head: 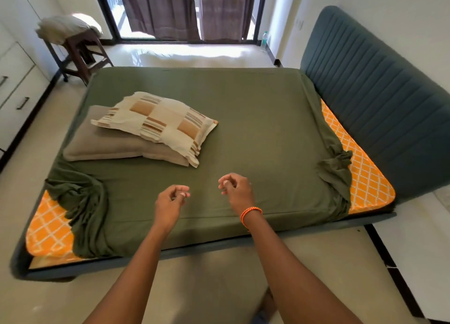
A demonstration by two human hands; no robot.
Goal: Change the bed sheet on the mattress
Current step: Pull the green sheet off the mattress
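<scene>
Both hands hovered at frame centre over the green sheet [243, 119]; left hand [170, 201] and right hand [235, 189] loosely curled, holding nothing; two pillows [146, 128] lay centre left.

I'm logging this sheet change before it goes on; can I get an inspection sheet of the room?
Surface: mattress shows orange lattice cover at both near corners.
Job's things: green fitted sheet pulled off those corners, bunched.
Clutter: checked pillow on taupe pillow; folded bedding on stool.
Hands: left hand and right hand over the sheet, loosely curled, holding nothing.
Cables: nothing seen.
Surroundings: headboard, curtains, bottle.
</scene>
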